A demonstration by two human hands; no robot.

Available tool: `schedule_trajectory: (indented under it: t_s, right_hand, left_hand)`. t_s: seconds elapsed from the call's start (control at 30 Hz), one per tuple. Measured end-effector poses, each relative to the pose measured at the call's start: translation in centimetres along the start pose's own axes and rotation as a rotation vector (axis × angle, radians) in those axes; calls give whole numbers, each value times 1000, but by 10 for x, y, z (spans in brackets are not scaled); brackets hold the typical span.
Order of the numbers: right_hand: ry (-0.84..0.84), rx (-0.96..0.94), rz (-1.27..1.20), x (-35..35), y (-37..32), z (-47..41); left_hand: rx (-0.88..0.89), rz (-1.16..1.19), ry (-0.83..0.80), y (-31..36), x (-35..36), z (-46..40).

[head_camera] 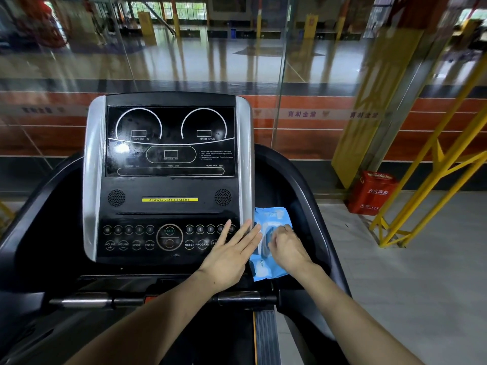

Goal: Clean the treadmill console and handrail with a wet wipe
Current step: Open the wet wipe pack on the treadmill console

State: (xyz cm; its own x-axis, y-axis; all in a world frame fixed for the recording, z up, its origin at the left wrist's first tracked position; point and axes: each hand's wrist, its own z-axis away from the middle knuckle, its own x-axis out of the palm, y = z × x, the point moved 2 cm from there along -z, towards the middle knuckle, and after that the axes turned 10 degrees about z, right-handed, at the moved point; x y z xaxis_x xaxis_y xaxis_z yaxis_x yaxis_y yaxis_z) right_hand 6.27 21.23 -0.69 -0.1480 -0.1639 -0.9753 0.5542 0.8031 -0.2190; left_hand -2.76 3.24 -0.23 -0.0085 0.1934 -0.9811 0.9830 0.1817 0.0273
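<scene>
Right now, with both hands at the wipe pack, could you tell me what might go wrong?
The wipe pack lies at the console's right edge; a hard tug by the right hand could slide it off. The left hand, fingers straight, hovers over the buttons and might press one.

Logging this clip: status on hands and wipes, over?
Left hand flat, steadying the wipe pack. Right hand pinching at the pack's opening. No wipe out; console untouched. Nothing in the way.
</scene>
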Motion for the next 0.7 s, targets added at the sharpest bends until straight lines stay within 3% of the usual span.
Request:
schedule_trajectory:
  t_s: [0.37,0.5,0.7]
  right_hand:
    - [147,98,-165,-5,6,12]
    - [89,139,-69,-3,-1,9]
    - [13,209,-259,-3,2,7]
  left_hand:
    - [-13,4,-18,1,1,0]
    - [-17,7,-26,2,-1,0]
    - [7,-33,17,-1,0,0]
